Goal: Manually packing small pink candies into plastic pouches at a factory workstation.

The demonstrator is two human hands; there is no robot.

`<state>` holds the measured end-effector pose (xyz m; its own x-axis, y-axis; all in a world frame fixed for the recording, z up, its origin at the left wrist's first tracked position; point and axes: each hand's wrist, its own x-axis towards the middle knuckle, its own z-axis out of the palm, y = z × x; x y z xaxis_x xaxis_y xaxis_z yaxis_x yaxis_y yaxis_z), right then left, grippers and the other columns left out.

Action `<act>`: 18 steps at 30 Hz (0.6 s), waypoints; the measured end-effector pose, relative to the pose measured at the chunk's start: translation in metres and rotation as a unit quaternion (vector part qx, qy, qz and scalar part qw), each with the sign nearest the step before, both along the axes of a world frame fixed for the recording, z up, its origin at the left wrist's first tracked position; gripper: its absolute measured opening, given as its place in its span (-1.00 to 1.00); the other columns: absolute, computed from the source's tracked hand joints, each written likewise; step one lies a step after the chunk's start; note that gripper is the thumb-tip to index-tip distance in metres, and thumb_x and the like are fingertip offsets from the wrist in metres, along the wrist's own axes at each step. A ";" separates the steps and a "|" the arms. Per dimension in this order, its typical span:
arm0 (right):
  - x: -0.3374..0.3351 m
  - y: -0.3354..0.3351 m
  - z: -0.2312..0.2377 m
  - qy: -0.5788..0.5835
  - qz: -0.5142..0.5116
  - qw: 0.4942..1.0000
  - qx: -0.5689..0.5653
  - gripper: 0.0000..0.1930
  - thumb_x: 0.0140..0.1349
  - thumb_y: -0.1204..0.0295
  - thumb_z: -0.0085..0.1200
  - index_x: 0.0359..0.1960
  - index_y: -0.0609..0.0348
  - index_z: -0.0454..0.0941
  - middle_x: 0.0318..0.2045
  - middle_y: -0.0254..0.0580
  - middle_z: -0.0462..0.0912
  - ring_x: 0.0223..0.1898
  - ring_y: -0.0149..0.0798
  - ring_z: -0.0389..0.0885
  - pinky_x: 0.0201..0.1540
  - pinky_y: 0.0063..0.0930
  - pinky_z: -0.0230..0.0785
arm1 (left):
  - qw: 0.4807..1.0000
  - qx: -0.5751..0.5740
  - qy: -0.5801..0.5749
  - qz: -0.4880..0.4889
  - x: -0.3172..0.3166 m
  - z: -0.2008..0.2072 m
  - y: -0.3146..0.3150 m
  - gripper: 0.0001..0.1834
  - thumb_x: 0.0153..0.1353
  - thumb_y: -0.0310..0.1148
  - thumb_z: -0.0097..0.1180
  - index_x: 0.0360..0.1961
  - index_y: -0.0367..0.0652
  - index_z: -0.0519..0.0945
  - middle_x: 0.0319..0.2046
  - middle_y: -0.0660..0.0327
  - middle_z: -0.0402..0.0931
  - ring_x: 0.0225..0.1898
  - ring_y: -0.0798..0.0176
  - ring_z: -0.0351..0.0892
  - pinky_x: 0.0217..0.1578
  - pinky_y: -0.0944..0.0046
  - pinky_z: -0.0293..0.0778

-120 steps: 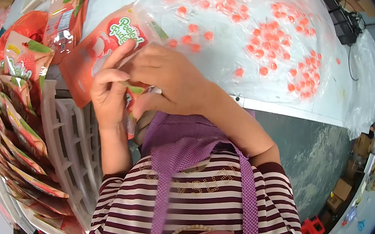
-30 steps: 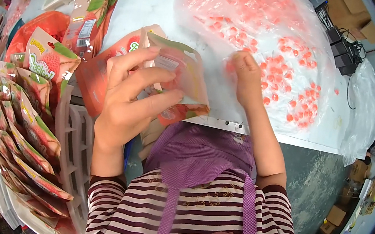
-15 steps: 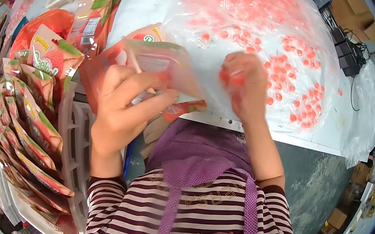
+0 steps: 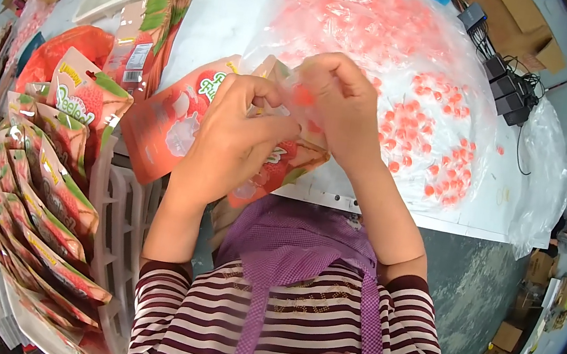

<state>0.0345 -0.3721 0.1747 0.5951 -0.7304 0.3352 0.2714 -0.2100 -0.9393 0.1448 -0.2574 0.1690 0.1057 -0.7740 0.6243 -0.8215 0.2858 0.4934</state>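
While pinching the printed red pouch over the near edge of the desk in the curled left hand, apparently for steadiness, holds blurred clear-wrapped candies at its upper end in the nearly closed right hand.

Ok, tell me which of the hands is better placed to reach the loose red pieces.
Probably the right hand: it is nearer the loose red pieces, many lying to its right. The left hand is farther off and holds a pouch.
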 end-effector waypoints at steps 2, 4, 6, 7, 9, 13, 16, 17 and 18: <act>-0.003 0.000 -0.003 0.089 0.043 0.995 0.030 -0.93 0.21 0.45 0.03 -0.34 0.16 0.46 -0.45 -0.49 0.44 -0.47 -0.62 0.35 -0.44 -0.75 0.25 | 1.000 0.004 0.009 0.001 0.000 -0.002 -0.001 -0.78 -0.21 -0.65 0.16 -0.47 -0.13 0.62 -0.31 0.13 0.34 -0.27 0.08 0.35 -0.29 0.21 0.36; 0.001 -0.012 -0.021 0.066 0.020 0.995 -0.071 -0.93 0.20 0.46 0.04 -0.33 0.17 0.46 -0.43 -0.49 0.44 -0.49 -0.64 0.33 -0.46 -0.75 0.24 | 1.000 -0.008 0.006 -0.012 -0.001 -0.003 -0.002 -0.75 -0.23 -0.67 0.17 -0.46 -0.14 0.62 -0.33 0.13 0.32 -0.27 0.08 0.35 -0.29 0.21 0.37; 0.001 -0.014 -0.021 0.043 0.004 0.984 -0.171 -0.92 0.18 0.47 0.05 -0.32 0.17 0.45 -0.40 -0.50 0.44 -0.51 -0.67 0.32 -0.48 -0.76 0.22 | 1.000 -0.007 0.007 -0.006 0.001 -0.007 -0.001 -0.75 -0.24 -0.68 0.17 -0.47 -0.14 0.62 -0.33 0.13 0.32 -0.27 0.09 0.35 -0.30 0.21 0.37; -0.005 -0.009 -0.014 0.106 0.054 0.990 -0.070 -0.90 0.16 0.49 0.05 -0.30 0.18 0.44 -0.36 -0.46 0.44 -0.47 -0.64 0.34 -0.42 -0.74 0.24 | 1.000 -0.006 0.007 -0.002 0.002 -0.009 0.000 -0.75 -0.24 -0.68 0.17 -0.47 -0.15 0.62 -0.34 0.14 0.31 -0.27 0.10 0.36 -0.30 0.21 0.37; -0.011 -0.004 -0.010 0.169 0.102 0.980 0.033 -0.88 0.15 0.50 0.05 -0.28 0.19 0.42 -0.32 -0.42 0.44 -0.43 -0.62 0.35 -0.35 -0.72 0.27 | 1.000 -0.009 0.013 -0.003 0.001 -0.012 0.001 -0.75 -0.25 -0.68 0.17 -0.47 -0.15 0.62 -0.34 0.16 0.31 -0.27 0.11 0.36 -0.31 0.22 0.37; -0.011 -0.005 -0.015 0.097 0.110 0.979 -0.143 -0.84 0.21 0.38 -0.07 -0.26 0.19 0.41 -0.33 -0.32 0.45 -0.27 -0.40 0.41 -0.14 -0.53 0.28 | 0.999 -0.017 0.036 -0.018 -0.002 -0.012 0.003 -0.75 -0.26 -0.67 0.17 -0.48 -0.15 0.63 -0.35 0.21 0.31 -0.28 0.16 0.36 -0.33 0.26 0.37; -0.010 0.002 -0.014 -0.020 0.083 0.970 -0.227 -0.72 0.26 0.19 -0.10 -0.27 0.17 0.42 -0.31 -0.27 0.43 -0.26 -0.24 0.41 -0.08 -0.41 0.25 | 0.998 -0.041 0.006 -0.053 0.003 -0.011 0.005 -0.76 -0.26 -0.67 0.16 -0.49 -0.14 0.63 -0.38 0.22 0.31 -0.29 0.19 0.37 -0.33 0.29 0.36; -0.010 0.005 -0.013 -0.061 0.090 0.978 -0.179 -0.66 0.27 0.09 -0.11 -0.29 0.14 0.43 -0.27 -0.24 0.42 -0.29 -0.17 0.41 -0.09 -0.36 0.23 | 0.998 -0.041 0.007 -0.052 0.004 -0.011 0.006 -0.76 -0.26 -0.67 0.16 -0.49 -0.14 0.63 -0.38 0.22 0.31 -0.29 0.19 0.37 -0.33 0.29 0.36; -0.013 0.004 -0.012 -0.060 0.091 0.978 -0.179 -0.66 0.27 0.09 -0.11 -0.29 0.14 0.43 -0.27 -0.24 0.42 -0.29 -0.17 0.41 -0.09 -0.36 0.23 | 0.997 -0.056 0.041 -0.043 0.004 -0.011 0.009 -0.77 -0.24 -0.66 0.17 -0.50 -0.14 0.63 -0.38 0.23 0.32 -0.29 0.20 0.37 -0.32 0.29 0.36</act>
